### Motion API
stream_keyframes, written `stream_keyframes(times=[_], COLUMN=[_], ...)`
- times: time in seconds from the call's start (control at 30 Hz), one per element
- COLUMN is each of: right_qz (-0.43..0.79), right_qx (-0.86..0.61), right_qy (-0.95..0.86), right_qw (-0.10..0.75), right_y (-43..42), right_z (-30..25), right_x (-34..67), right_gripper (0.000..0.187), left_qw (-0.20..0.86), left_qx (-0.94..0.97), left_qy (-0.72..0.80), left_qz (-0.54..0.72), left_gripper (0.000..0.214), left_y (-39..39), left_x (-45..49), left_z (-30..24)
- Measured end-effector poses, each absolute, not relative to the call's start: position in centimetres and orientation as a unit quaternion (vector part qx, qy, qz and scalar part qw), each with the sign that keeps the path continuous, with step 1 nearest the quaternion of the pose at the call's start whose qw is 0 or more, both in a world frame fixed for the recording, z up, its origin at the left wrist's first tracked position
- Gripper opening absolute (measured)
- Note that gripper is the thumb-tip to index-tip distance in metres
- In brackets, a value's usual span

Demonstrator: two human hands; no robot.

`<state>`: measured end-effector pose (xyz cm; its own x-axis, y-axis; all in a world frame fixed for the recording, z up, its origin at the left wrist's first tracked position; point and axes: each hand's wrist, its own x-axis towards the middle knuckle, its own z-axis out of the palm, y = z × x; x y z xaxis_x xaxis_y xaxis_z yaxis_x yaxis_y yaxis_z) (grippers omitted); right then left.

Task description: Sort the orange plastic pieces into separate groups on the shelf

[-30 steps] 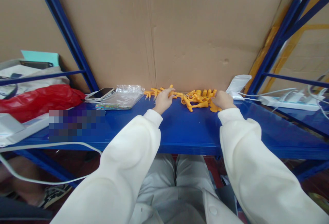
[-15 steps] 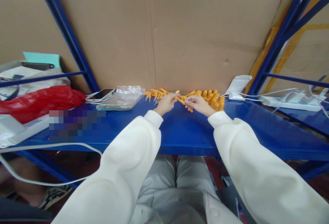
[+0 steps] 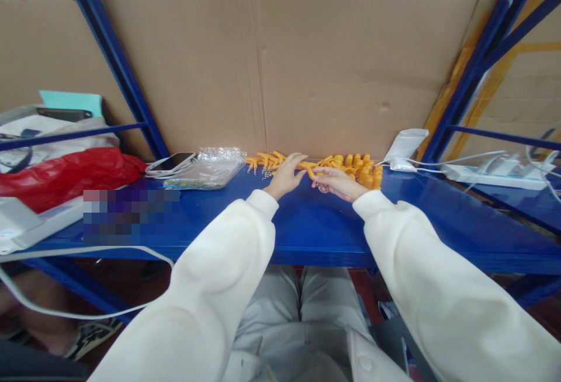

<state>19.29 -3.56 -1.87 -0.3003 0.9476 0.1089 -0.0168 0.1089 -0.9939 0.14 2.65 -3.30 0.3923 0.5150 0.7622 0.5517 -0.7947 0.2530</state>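
Several small orange plastic figures with short chains (image 3: 362,170) lie in a heap at the back of the blue shelf (image 3: 307,224), against the cardboard wall. My left hand (image 3: 286,176) and my right hand (image 3: 336,182) meet over the shelf's middle and both pinch one orange figure (image 3: 309,167) between their fingertips. A smaller cluster of orange figures (image 3: 264,162) lies just left of my left hand. Both arms are in white sleeves.
A clear plastic bag (image 3: 209,166) and a phone (image 3: 170,161) lie to the left, with a red bag (image 3: 65,173) beyond. A white packet (image 3: 405,142), cables and a white power strip (image 3: 495,175) sit to the right. Blue rack posts (image 3: 118,66) flank the cardboard.
My right hand left the orange heap on the right and came to the middle, joining my left hand on one orange figure. The heap now lies pushed together at the right.
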Motion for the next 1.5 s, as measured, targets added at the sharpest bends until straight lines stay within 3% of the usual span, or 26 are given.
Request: stream_keyframes(times=[0.13,0.27,0.6,0.83,1.03,1.17,1.27,1.37,1.5], right_qz=[0.527,0.487,0.483,0.445,0.196,0.084,0.061,0.048,0.062], right_qx=[-0.398,-0.405,-0.408,-0.442,-0.55,-0.576,-0.596,-0.595,-0.598], right_qy=[-0.542,-0.518,-0.531,-0.561,-0.662,-0.755,-0.774,-0.776,-0.755], right_qw=[0.52,0.575,0.564,0.54,0.47,0.302,0.206,0.202,0.261], right_y=[-3.2,-2.5,-2.1,-2.2,-0.6,-0.1,-0.4,-0.5,-0.2], right_z=[-1.8,-2.0,-2.4,-2.2,-3.1,-3.8,-3.9,-4.1,-4.4], right_x=[19.2,19.3,19.2,19.5,20.8,21.4,21.4,21.2,21.0], right_gripper=[0.028,0.033,0.04,0.03,0.025,0.011,0.015,0.018,0.017], left_qw=[0.031,-0.069,-0.295,-0.338,-0.3,-0.254,-0.225,-0.229,-0.258], left_qx=[-0.825,-0.867,-0.828,-0.778,-0.732,-0.693,-0.668,-0.648,-0.629], left_qy=[-0.319,-0.319,-0.34,-0.345,-0.406,-0.487,-0.536,-0.556,-0.584], left_qz=[-0.466,-0.375,-0.334,-0.401,-0.458,-0.467,-0.465,-0.468,-0.443], left_gripper=[0.033,0.018,0.016,0.014,0.017,0.021,0.019,0.014,0.01], left_y=[1.1,-0.6,-1.8,-1.5,0.1,2.2,3.7,4.7,5.1], left_x=[0.8,1.6,2.5,2.9,1.8,0.2,-1.0,-1.9,-2.7], left_z=[-2.4,-1.9,-1.9,-1.8,-1.4,-1.8,-2.7,-3.4,-3.7])
